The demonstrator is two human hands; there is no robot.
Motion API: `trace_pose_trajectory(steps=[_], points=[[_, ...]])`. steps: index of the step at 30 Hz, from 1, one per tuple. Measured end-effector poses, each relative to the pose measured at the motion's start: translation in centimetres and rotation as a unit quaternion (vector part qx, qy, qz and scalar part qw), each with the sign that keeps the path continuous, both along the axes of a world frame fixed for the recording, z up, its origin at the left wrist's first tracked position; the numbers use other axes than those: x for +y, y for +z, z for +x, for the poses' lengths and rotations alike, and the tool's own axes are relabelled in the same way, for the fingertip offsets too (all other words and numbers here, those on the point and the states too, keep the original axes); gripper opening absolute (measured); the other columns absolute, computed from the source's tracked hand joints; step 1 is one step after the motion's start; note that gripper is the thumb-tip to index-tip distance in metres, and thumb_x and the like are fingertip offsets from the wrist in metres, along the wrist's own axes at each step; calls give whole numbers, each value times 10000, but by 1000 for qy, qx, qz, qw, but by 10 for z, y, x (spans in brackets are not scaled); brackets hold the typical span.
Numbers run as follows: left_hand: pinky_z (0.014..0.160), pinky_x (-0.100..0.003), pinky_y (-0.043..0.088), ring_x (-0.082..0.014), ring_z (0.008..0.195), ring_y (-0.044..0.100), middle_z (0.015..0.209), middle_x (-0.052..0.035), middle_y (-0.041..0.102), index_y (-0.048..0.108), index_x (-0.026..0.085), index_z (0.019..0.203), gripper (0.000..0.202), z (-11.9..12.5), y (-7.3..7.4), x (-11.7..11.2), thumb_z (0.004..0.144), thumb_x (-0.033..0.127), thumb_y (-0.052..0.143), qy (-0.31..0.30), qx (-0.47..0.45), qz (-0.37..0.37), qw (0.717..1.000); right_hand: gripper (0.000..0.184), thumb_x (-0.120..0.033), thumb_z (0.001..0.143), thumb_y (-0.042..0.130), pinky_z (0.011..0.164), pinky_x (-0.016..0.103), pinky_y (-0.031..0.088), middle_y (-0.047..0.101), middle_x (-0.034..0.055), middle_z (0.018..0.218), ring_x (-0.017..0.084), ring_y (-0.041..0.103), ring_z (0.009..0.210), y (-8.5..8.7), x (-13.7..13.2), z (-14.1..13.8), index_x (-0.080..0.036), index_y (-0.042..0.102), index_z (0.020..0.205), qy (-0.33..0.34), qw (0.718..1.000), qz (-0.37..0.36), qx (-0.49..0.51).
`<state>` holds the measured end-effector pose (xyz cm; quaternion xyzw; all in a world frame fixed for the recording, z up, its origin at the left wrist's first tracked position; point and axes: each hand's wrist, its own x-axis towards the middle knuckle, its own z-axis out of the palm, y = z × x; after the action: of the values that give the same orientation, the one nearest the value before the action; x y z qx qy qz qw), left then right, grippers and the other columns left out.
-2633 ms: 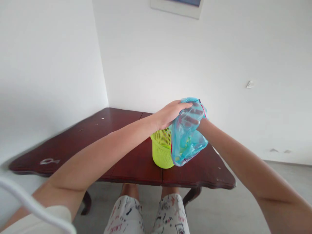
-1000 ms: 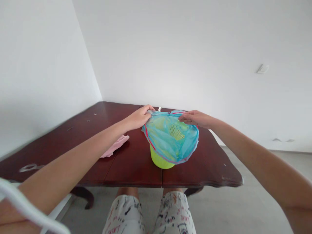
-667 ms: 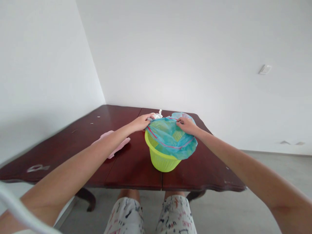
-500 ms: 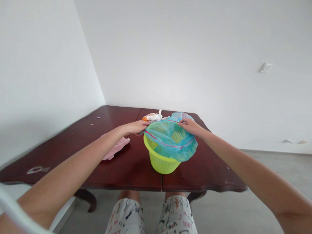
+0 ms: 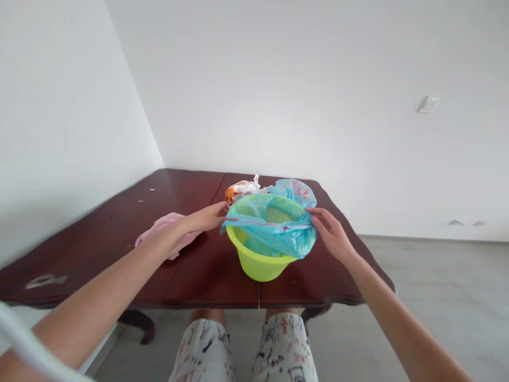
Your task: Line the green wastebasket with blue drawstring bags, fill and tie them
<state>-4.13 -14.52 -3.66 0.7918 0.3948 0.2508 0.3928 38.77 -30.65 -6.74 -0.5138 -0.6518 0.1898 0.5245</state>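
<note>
A lime-green mesh basket [image 5: 258,262] stands on the dark wooden table [image 5: 207,276]. A thin blue plastic bag [image 5: 274,239] with a red drawstring lines it and hangs over its rim. My left hand [image 5: 209,217] pinches the bag's edge at the basket's left side. At the basket's right side, my right hand [image 5: 332,233] rests against the bag's edge with its fingers curled over the folded plastic.
A pink cloth [image 5: 159,233] lies on the table left of the basket. Behind the basket sit a crumpled white and orange bag [image 5: 240,190] and another blue bag [image 5: 296,190]. White walls close off the left and back. My knees show below the table's near edge.
The bag, held bunched above the basket earlier, has been spread over the rim. Both hands have slid along the rim toward me, pulling the plastic down over its sides.
</note>
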Motion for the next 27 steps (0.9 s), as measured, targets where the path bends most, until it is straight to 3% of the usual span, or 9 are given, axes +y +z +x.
trace_pose_trajectory(steps=[2,5,9,11,14,17,20,23,27], points=[[1220,-575,613,-395,1349,769,1456,-166,810,765,212,1366,502,-8,11,-18,1065,606,689,35,-32,114,992,334,-513,1207,668,1233,537,628,773,118,1539,317,731,1463,-9,-22,-4,-321,809,1441,-6,998,58,-19],[1430,-575,434,-357,1618,630,1704,-125,698,701,279,1606,505,-16,32,-55,1213,575,587,-70,-12,233,970,280,-385,1222,660,1290,557,609,722,127,1611,319,695,1545,-16,-48,-16,-342,832,1438,-5,993,103,-49],[1410,-574,424,-328,1346,757,1388,-56,840,770,309,1500,553,-5,46,-91,1072,634,900,-155,47,340,926,189,-250,1163,742,1068,461,697,782,115,1332,278,801,1243,-17,-62,-35,-309,849,1307,-74,977,187,-76],[1205,-489,549,-282,1145,763,1204,-30,843,799,298,1382,402,3,44,-98,1105,575,886,-141,27,366,920,152,-189,1138,753,973,420,692,781,92,1200,252,798,1101,-17,-63,-44,-288,841,1213,-112,961,228,-104],[992,-410,549,-239,1008,725,1086,-19,817,779,277,1239,154,7,34,-102,1197,424,783,-140,0,406,903,168,-138,1128,723,915,400,686,782,82,1145,247,790,1043,-21,-65,-53,-273,788,1202,-125,954,244,-119],[1050,-428,546,-251,1076,740,1131,-32,821,738,270,1207,123,5,22,-110,1193,381,789,-156,11,467,870,212,-118,1109,729,946,420,690,774,89,1182,266,792,1086,-22,-70,-58,-279,760,1243,-123,955,237,-128],[1153,-456,550,-261,1145,752,1224,-41,835,728,276,1232,174,7,7,-125,1154,371,851,-152,25,497,854,457,-117,1094,759,1051,476,696,732,141,1419,312,779,1270,-17,-76,-61,-312,732,1506,-126,950,239,-154],[1200,-464,532,-258,1214,751,1311,-42,842,732,281,1226,117,21,-3,-145,1161,266,828,-128,13,490,862,629,-112,1117,741,1073,473,695,663,151,1563,303,777,1307,-7,-81,-64,-370,661,1685,-107,953,221,-179],[1133,-447,560,-257,1245,769,1385,-61,829,717,277,1179,60,49,0,-166,1188,268,776,-102,-42,421,901,420,-144,1109,790,1028,457,666,763,108,1359,292,783,1219,11,-80,-70,-339,786,1480,-82,958,211,-177]])
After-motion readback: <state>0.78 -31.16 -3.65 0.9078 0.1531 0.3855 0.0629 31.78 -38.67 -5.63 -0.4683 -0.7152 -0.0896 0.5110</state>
